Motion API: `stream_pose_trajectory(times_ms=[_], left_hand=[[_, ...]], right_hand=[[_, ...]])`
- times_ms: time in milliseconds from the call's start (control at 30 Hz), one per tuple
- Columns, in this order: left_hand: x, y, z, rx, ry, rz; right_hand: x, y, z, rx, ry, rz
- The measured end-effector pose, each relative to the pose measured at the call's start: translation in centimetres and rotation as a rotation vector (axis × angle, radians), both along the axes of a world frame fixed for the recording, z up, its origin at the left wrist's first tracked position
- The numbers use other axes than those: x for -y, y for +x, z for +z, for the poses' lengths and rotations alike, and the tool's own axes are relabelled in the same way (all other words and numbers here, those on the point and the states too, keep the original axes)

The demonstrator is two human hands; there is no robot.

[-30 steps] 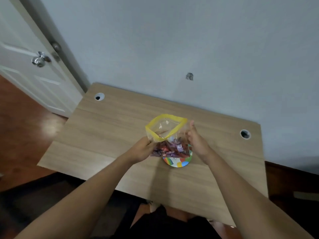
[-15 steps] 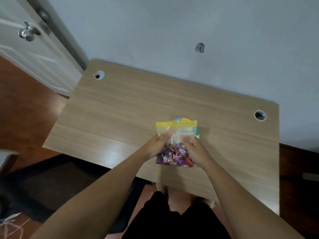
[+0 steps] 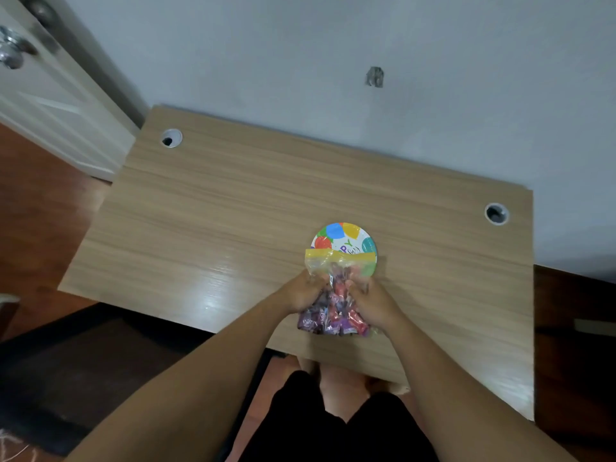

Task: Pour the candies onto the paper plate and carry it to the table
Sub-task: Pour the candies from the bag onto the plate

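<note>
A clear zip bag (image 3: pixel 335 316) with a yellow top strip holds several red and purple wrapped candies. My left hand (image 3: pixel 301 291) grips its left side and my right hand (image 3: pixel 370 300) grips its right side. The bag is tipped forward, its yellow mouth lying over the near edge of a small paper plate (image 3: pixel 345 236) printed with coloured balloons. The plate lies flat on the wooden desk (image 3: pixel 233 221). All the candies I can see are inside the bag; the plate's visible part is bare.
The desk stands against a grey wall, with a cable hole at back left (image 3: pixel 171 138) and one at right (image 3: pixel 496 213). A white door (image 3: pixel 50 105) with a metal knob is at far left. My legs show below the desk's near edge.
The bag has gone from upright with its mouth open upward to tipped forward with its mouth toward the plate. The plate, earlier hidden under the bag, now shows beyond it.
</note>
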State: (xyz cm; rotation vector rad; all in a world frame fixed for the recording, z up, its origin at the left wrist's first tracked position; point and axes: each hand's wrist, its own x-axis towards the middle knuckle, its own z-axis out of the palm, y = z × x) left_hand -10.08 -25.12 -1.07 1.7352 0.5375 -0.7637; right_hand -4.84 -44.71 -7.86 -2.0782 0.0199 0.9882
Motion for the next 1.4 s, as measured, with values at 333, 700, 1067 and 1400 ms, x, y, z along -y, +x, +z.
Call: stream_pose_trajectory(times_ms=[333,700,1067,1400], left_hand=[[0.5,0.9,-0.7,-0.015,-0.001,-0.052],[0.6,1.1,-2.7,-0.143,0.053,-0.015],[0.9,0.4,-3.8,-0.167,0.079,0.040],[1.0,-0.2,-3.9,-0.165,0.002,0.096]], right_hand=[[1.0,0.2,-1.4,-0.016,-0.046,0.033],[1.3,0.8,-0.2,-0.027,-0.082,0.011],[1.6,0.2,0.1,-0.035,-0.159,-0.034],[1.8,-0.4,0.7,-0.025,-0.132,0.003]])
